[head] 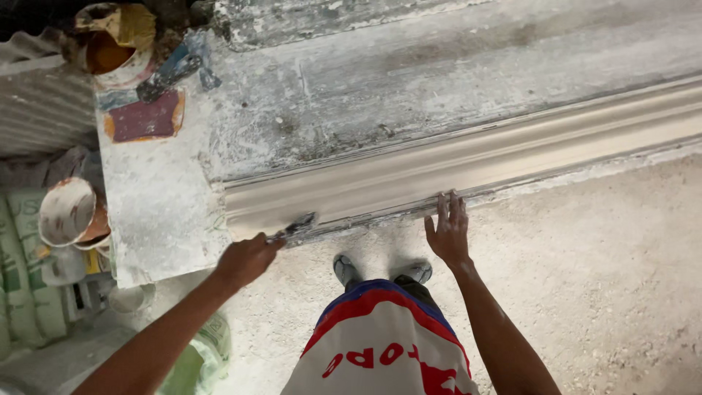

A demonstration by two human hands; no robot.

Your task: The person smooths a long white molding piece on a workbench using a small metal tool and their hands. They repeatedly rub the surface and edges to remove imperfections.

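Left hand: your left hand point(247, 260) is gripping the handle of a small trowel point(296, 229); the fingers are curling shut around the handle, knuckles facing up; the arm is coming in from the near left.
Trowel: its grey blade is lying against the near left end of the moulding, just beside the bench edge; whether the blade is pressing or only touching, you cannot tell from this view.
Right hand: your right hand point(449, 229) is resting flat on the near edge of the moulding; the fingers are lying straight and slightly spread, tips pointing far; it is holding nothing.
Moulding: a long pale plaster moulding point(468, 164) is lying along the near edge of the workbench, running from the middle of the scene off to the far right; it is sitting between your two hands and well right of the containers.
Workbench: the grey plaster-crusted workbench point(351, 88) is bearing the moulding; its surface is looking streaked and worn.
Far left items: a stained bucket point(117, 44) is standing at the far left corner; a second scraper point(172, 73) is lying just beside it.
Near left items: bowls point(69, 212) are stacking beside the bench; green sacks point(25, 271) are leaning below them.
Floor: your shoes point(382, 269) are standing on the dusty floor point(607, 271), just near the bench.
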